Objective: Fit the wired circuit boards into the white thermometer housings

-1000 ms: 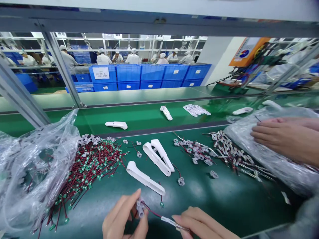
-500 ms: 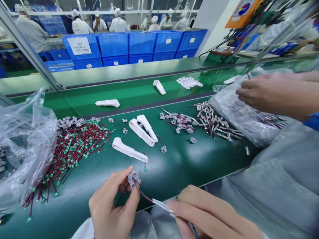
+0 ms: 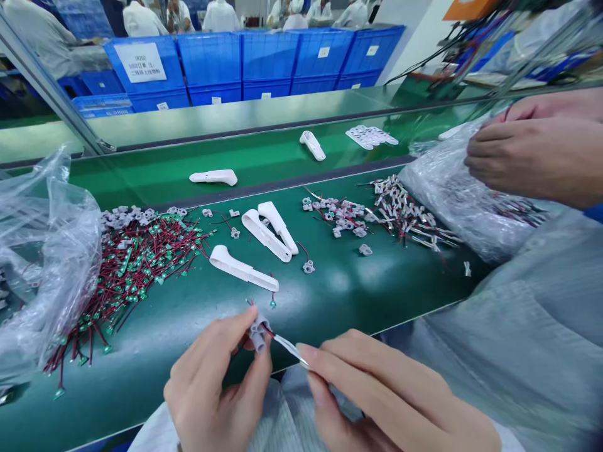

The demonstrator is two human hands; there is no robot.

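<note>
My left hand [image 3: 217,376] pinches a small grey plastic connector [image 3: 258,334] with thin red and black wires at it. My right hand [image 3: 386,395] holds a slim metal strip [image 3: 290,348] between its fingertips, close to the connector. Just beyond my hands, three white moulded plastic housings [image 3: 240,267] lie on the green belt [image 3: 358,285]. To the left spreads a heap of red-wired small green boards [image 3: 136,270]. Grey connectors with wires and metal terminals [image 3: 400,213] lie to the right.
A co-worker's hands [image 3: 537,147] rest on a clear plastic bag [image 3: 452,194] at the right, beside a grey-sleeved arm [image 3: 513,326]. Another bag [image 3: 56,251] bulges at the left. A second belt carries white parts, and blue crates [image 3: 264,63] stand beyond it.
My view has tilted downward, so everything sits higher in the frame. My hands have come closer, bringing the metal strip near the connector. The co-worker's hands have shifted on the bag.
</note>
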